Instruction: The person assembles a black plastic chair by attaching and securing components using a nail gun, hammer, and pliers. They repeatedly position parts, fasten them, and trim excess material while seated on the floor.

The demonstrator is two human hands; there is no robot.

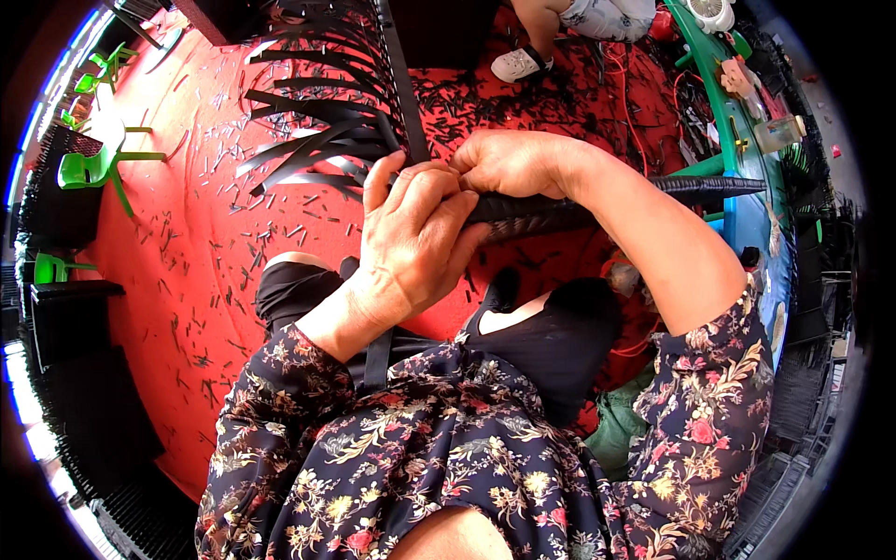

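A piece of black weaving (532,213) lies across in front of me, its wrapped edge running off to the right. Several flat black strips (317,140) fan out from it to the left, and one long strip (403,84) runs away from me up the middle. My left hand (411,229) is closed over the corner of the weaving, thumb and fingers bent against it. Right beside it, my right hand (513,166) is closed in a pinch on a black strip at the same corner. The fingertips partly cover the spot where the strips meet.
Black offcuts are strewn over the red floor covering (224,271). Green chairs (86,168) stand at the left by dark stacked goods. A blue-green table (747,215) at the right carries a clear jar (779,133). Another person's shoe (521,65) rests at the far side.
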